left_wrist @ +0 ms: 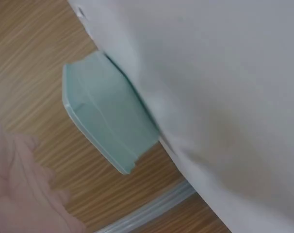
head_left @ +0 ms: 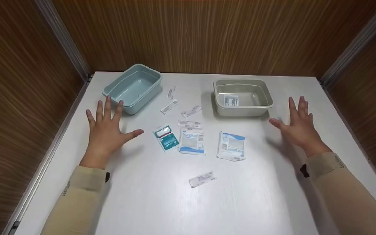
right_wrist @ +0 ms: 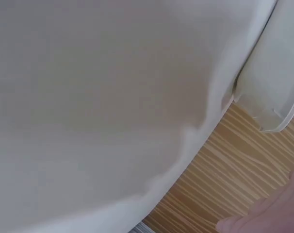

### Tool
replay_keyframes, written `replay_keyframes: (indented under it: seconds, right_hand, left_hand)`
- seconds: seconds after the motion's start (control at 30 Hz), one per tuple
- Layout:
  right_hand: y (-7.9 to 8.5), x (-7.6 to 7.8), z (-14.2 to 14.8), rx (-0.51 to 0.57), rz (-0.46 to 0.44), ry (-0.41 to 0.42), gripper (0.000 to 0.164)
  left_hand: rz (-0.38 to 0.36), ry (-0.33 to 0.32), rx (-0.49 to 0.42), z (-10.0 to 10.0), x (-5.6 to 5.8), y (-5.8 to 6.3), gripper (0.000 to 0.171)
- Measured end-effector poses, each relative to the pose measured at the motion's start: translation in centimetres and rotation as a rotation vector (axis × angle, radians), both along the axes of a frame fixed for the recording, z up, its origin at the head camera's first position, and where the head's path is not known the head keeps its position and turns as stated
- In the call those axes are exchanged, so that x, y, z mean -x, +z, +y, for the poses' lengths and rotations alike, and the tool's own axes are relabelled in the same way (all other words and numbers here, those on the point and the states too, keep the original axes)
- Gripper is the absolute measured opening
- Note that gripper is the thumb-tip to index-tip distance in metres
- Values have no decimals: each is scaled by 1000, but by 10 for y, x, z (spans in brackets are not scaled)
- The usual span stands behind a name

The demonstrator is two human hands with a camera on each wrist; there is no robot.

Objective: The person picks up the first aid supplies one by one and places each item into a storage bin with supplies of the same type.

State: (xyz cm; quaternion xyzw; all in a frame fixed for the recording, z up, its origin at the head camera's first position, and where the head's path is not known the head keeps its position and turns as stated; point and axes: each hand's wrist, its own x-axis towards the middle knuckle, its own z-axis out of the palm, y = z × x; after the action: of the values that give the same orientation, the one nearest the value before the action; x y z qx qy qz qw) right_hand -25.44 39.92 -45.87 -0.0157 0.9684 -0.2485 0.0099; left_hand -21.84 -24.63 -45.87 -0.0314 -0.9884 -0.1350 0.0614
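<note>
Clearly, both hands on my feed hold nothing: the left hand (head_left: 104,135) is spread wide, its fingertips in front of a corner of the blue-green basin (head_left: 147,99), and the right hand (head_left: 300,129) hangs near the beige basin (head_left: 243,112), fingers extended, thumb out. Both wrist views show a gap between hand and basin. Lying on the white table (head_left: 155,199) between are a green-and-white packet (head_left: 166,139), one Surgical packet (head_left: 191,141) just beside it, and a second Surgical packet (head_left: 231,146) apart, nearer the right hand. I expect these to be light, thin and bendy (slippery too, if that sheen is plastic film), so I'd pinch one by an edge. Three narrow strips (head_left: 191,111) lie between the basins, a fourth strip (head_left: 189,124) at the first Surgical packet's far edge, a fifth strip (head_left: 202,179) alone in front; being flat, they'd want a fingernail under one end. Both basins I judge light and stiff, best gripped at the rim. The beige basin has one small packet (head_left: 231,100) inside; the part of the blue-green basin's inside that I can see shows plain floor.
</note>
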Motion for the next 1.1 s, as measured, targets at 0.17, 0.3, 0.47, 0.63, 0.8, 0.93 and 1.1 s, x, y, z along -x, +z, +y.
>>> replay_keyframes:
  seconds: [0.17, 0.3, 0.47, 0.63, 0.8, 0.93, 1.1]
  right_hand:
    - [0, 10, -6, 108, -31, -45, 124]
    - [0, 19, -9, 182, -26, -76, 121]
    - [2, 29, -15, 224, -11, -86, 117]
    - [4, 40, -23, 257, -38, -102, 121]
    - [4, 51, -28, 333, -41, -116, 120]
    - [1, 57, -31, 384, -52, -125, 122]
    - [-4, 63, -34, 404, -60, -116, 123]
  left_hand:
    - [23, -50, -63, 14, -1, 5, 131]
    - [31, -91, -103, 28, -2, 9, 128]
    - [19, -128, -131, 48, -4, 9, 128]
    - [-55, -152, -206, 64, -7, 5, 134]
    - [-153, -144, -342, 76, -3, 1, 142]
    - [-205, -143, -394, 83, 1, -5, 141]
    - [-217, -161, -407, 85, 8, -13, 140]
